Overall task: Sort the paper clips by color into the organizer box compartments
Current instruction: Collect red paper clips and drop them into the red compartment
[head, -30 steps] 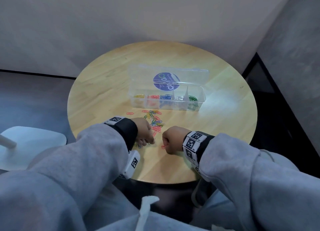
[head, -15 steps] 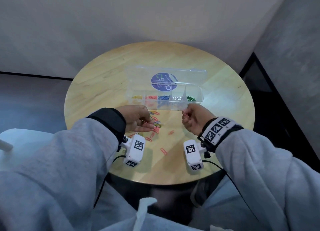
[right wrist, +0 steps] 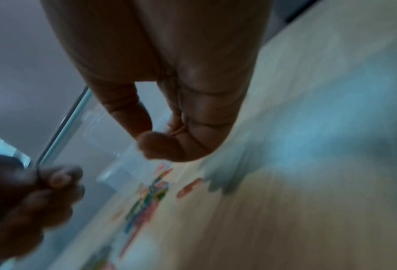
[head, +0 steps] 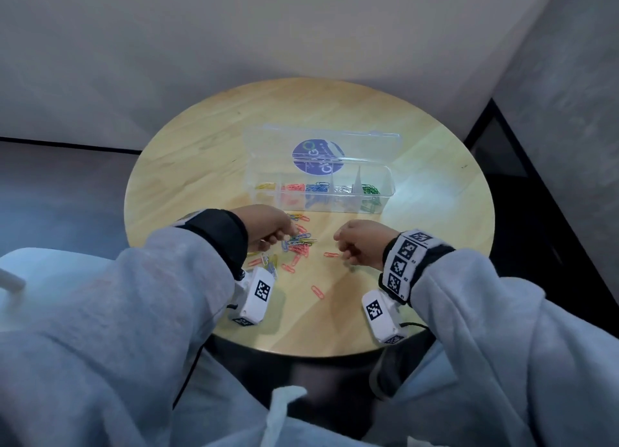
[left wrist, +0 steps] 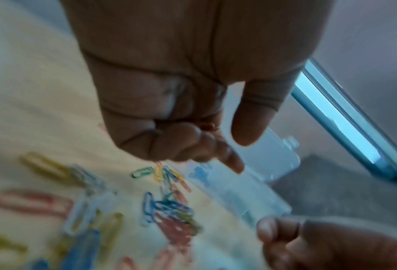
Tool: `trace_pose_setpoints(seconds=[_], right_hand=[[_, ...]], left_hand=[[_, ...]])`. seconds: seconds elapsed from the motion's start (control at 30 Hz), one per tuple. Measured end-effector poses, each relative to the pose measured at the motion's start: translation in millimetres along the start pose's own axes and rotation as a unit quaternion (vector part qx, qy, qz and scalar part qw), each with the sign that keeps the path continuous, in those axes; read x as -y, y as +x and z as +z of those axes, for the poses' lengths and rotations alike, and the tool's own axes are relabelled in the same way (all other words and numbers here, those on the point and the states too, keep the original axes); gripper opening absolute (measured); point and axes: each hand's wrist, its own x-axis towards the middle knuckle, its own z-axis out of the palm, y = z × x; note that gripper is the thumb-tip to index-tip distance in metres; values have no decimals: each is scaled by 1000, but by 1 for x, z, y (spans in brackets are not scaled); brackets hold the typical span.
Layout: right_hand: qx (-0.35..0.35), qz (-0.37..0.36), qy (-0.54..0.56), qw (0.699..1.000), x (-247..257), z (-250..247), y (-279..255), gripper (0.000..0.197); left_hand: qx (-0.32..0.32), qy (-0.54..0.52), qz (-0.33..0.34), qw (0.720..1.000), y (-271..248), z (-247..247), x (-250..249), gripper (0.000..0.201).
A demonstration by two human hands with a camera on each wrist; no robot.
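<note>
I judge picking under way: my left hand (head: 268, 227) pinches at the pile (head: 296, 242) near the organizer box (head: 385, 192); my right hand (head: 360, 245) is curled, contents unclear; next, 1 clip, matching compartment.

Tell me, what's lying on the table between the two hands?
In the head view, one red paper clip near the right hand; the mixed pile by the left hand.

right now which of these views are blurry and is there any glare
Head view: sharp, with a pale glare patch on the table right of the organizer box. Left wrist view: the left hand and paper clips are moderately blurred. Right wrist view: heavily smeared, clips mere streaks.
</note>
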Motion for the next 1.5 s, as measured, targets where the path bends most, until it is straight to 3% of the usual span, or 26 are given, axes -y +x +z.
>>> trace_pose_setpoints(seconds=[0.07,0.17,0.27,0.4,0.47,0.53,0.63,0.67,0.77,0.87,0.97,1.03,1.1,1.17,1.4,1.5], right_hand=[[-25,-15,-205,978,0,5,3,9],[-86,-46,-410,907,-3,14,5,7],[-70,-69,-472,876,-2,20,9,7],[-30,-44,-541,839,3,25,13,8],[-15,-29,-536,844,2,24,12,2],[13,-18,-483,876,0,19,13,5],[88,-2,-240,967,-3,11,9,18],[102,12,-153,983,-5,9,8,21],[121,57,-36,990,-11,5,11,24],[102,81,-15,991,-14,6,11,24],[77,68,-78,992,-15,13,9,18],[90,20,-234,968,-14,20,7,11],[84,-29,-423,902,-13,28,2,9],[66,-63,-525,846,-13,35,1,17],[53,-75,-650,754,-10,51,6,25],[63,-86,-672,732,-9,53,4,23]], left_hand=[[-20,186,34,982,4,1,1,16],[-36,381,62,922,3,10,3,6],[-24,482,62,873,9,23,6,25],[6,534,56,844,16,29,6,28],[8,547,55,835,18,30,7,27],[8,544,57,837,18,29,8,25],[14,513,65,856,19,25,11,13],[15,500,67,863,18,23,12,6],[12,417,63,906,15,14,13,17],[40,216,60,974,10,3,12,29],[59,11,70,996,5,-4,10,41],[62,-60,78,993,3,-7,7,43],[66,-117,84,987,1,-10,5,43],[62,-171,78,980,1,-13,4,41],[44,-283,29,958,-5,-24,10,23],[25,-269,13,963,-6,-28,7,20]])
